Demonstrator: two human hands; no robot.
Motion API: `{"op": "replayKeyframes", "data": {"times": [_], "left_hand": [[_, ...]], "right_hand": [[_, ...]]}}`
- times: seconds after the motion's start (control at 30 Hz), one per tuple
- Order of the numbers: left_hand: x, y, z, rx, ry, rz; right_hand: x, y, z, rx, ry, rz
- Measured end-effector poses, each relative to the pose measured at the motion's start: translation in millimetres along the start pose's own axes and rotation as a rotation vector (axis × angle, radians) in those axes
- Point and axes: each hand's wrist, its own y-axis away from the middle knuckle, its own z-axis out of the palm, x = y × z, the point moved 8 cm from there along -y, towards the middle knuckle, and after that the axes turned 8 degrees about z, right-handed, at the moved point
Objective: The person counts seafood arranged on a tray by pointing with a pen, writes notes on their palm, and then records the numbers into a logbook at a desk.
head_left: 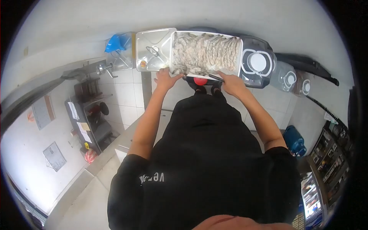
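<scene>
A white rectangular tray (242,53) holds many pale grey-pink raw pieces (205,51) packed in rows, possibly shrimp; their exact kind is hard to make out. At its near left corner, my left hand (165,79) rests with thumb stretched right and fingers spread against the edge. My right hand (232,83) is at the near right edge, closed around a slim dark-handled tool (216,78). Part of that tool is hidden by the fingers, so I cannot tell its kind. A red round thing (200,81) shows just below the tray's near edge.
Left of the tray stand a metal can with a wire handle (153,50) and a container with a blue funnel (115,44). Large clear jugs with white caps (257,62) line the right. A blue gas cylinder (294,140) stands on the floor, near shelves (329,153).
</scene>
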Motion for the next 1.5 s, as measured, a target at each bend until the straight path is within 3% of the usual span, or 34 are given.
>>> {"op": "replayKeyframes", "data": {"times": [0.2, 0.53, 0.77, 0.87, 0.93, 1.23, 1.5], "left_hand": [[-16.5, 6.2, -23.6, 0.136, 0.197, 0.027], [-33.1, 28.1, -56.3, 0.281, 0.652, -0.027], [-42.5, 33.6, -56.5, 0.305, 0.709, -0.055], [-40.1, 29.9, -58.5, 0.321, 0.609, -0.009], [-27.2, 18.9, -63.7, 0.357, 0.243, 0.190], [45.6, -35.6, -66.6, 0.340, 0.037, 0.260], [78.0, -62.1, -52.7, 0.278, -0.122, 0.361]], "right_hand": [[8.5, 1.2, -41.9, 0.193, 0.011, -0.014], [-22.0, 7.5, -71.2, 0.175, 0.080, -0.005], [-14.8, 5.1, -74.5, 0.199, 0.109, -0.030], [-7.8, 7.5, -82.6, 0.209, 0.111, 0.004], [-3.7, 8.8, -85.7, 0.214, 0.115, 0.018], [22.9, 39.1, -83.4, 0.301, 0.098, 0.063], [78.4, 75.7, -56.9, 0.282, 0.047, 0.238]]}}
